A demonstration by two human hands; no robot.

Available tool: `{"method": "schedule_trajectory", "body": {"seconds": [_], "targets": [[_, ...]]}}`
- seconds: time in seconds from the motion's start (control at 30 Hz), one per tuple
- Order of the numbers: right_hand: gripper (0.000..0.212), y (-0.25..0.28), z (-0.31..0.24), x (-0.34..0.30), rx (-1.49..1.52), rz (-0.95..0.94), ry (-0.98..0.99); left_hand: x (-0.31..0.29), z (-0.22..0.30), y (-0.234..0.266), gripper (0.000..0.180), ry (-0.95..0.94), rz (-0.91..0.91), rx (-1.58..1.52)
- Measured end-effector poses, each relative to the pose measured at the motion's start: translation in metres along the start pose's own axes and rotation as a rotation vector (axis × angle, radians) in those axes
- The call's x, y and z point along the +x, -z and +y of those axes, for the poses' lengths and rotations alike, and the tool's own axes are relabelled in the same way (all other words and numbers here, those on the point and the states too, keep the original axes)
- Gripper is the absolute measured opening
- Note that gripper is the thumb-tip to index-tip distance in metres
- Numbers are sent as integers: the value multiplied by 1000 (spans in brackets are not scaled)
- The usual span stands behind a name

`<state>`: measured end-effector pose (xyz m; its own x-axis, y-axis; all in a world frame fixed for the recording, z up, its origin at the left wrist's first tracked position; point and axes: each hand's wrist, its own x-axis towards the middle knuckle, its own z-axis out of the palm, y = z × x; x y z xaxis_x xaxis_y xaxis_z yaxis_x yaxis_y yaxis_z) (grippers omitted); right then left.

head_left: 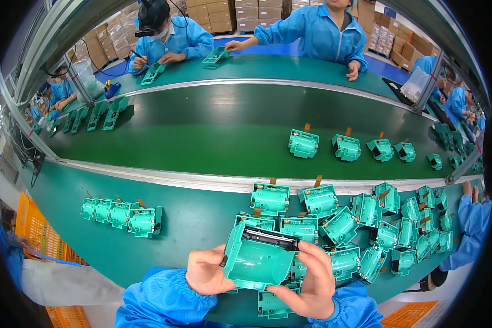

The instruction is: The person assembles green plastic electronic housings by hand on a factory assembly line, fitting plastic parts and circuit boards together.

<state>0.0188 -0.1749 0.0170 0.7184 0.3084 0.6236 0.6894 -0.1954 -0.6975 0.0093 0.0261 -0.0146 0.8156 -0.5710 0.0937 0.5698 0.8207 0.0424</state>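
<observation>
The left hand (206, 273) grips the left end of the green shell (259, 263) and the right hand (311, 280) its right end, thumb at the lower corner; the shell is thus between the hands, hollow side showing, over the surface (186, 246); a slackened grip on either end could drop it onto the shells (340, 226) crowded beyond and right of the hands; whether it touches any, I cannot tell; the right fingers sit close to the black bar (268, 238), so a hard squeeze might shift it; the orange tabs (318, 181) beyond the hands look thin, and could bend or snag if a shell is pushed among them.
</observation>
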Motion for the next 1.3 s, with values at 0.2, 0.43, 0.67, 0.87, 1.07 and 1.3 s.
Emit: {"method": "schedule_trajectory", "body": {"seconds": [0.2, 0.43, 0.67, 0.87, 1.07, 1.3], "targets": [[65, -3, -2, 3, 21, 1, 8, -1, 3, -11, 59, 36, 190, 109], [44, -2, 2, -1, 266, 80, -135, -12, 33, -52, 53, -655, 542, 1154], [25, -2, -10, 8, 208, 41, -141, -54, 51, -18, 61, -448, 1381, 2674], [22, 3, -4, 5, 211, 0, -142, 27, 71, -52, 81, -360, 602, 2881], [22, 7, -9, 7, 218, -33, -111, 181, 98, -15, 88, -128, 232, 2966], [18, 8, -13, 15, 168, -6, -191, 246, 118, 16, 67, 64, 274, 2880]]}}
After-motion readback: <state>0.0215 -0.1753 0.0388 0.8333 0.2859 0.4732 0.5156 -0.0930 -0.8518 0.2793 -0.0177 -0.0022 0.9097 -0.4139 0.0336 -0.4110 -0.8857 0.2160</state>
